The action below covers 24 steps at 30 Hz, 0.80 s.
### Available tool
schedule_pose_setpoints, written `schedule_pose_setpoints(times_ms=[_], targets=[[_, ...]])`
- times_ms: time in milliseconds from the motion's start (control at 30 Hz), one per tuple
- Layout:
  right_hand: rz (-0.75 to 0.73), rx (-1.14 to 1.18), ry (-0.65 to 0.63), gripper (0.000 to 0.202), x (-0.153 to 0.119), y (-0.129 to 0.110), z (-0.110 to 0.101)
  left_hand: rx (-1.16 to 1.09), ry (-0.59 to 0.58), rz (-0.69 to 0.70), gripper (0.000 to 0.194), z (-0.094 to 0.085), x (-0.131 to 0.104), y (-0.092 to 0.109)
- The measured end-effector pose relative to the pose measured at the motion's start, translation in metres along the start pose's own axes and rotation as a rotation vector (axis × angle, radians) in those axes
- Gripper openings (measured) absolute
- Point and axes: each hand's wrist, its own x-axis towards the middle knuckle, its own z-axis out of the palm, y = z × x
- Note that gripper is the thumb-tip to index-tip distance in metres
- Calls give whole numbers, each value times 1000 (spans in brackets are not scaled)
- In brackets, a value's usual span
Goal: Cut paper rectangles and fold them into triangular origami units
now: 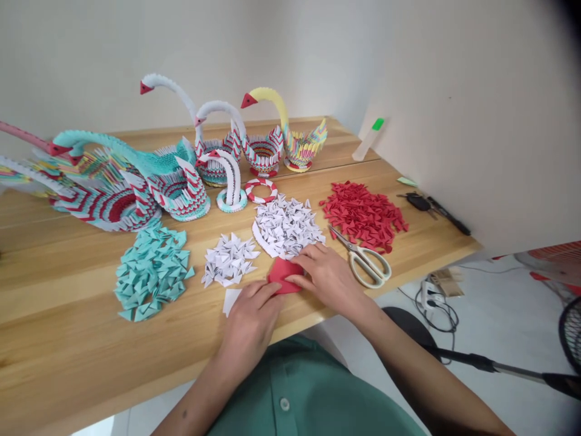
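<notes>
A piece of red paper (284,270) lies at the table's front edge between my two hands. My left hand (254,312) presses its fingertips on the near left edge of the paper. On the other side, my right hand (327,275) grips it, thumb on the near part and index finger at the far edge. Part of the paper is hidden under the fingers. Beside my left fingers lies a small white paper sheet (230,299). Folded white paper triangles form a larger pile (288,224) and a smaller one (229,259) just beyond my hands.
White-handled scissors (368,266) lie right of my right hand. Red triangles (363,215) and turquoise triangles (152,272) are heaped on either side. Several folded-paper swans (263,151) stand along the back. Keys (420,203) and a pen (449,216) lie at the right edge.
</notes>
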Motion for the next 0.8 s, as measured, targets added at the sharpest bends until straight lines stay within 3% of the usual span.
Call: schedule_pose_setpoints(times_ms=[233, 367, 633, 800], targets=[[-101, 79, -154, 20, 11, -4, -7, -35, 6, 0, 26, -2, -3, 1], [-174, 10, -214, 36, 20, -6, -10, -65, 21, -15, 23, -2, -5, 0], [-214, -66, -333, 35, 35, -8, -18, -172, 135, -188, 20, -8, -4, -6], [-240, -22, -307, 26, 30, -10, -17, -262, 210, -295, 18, -13, -2, -6]])
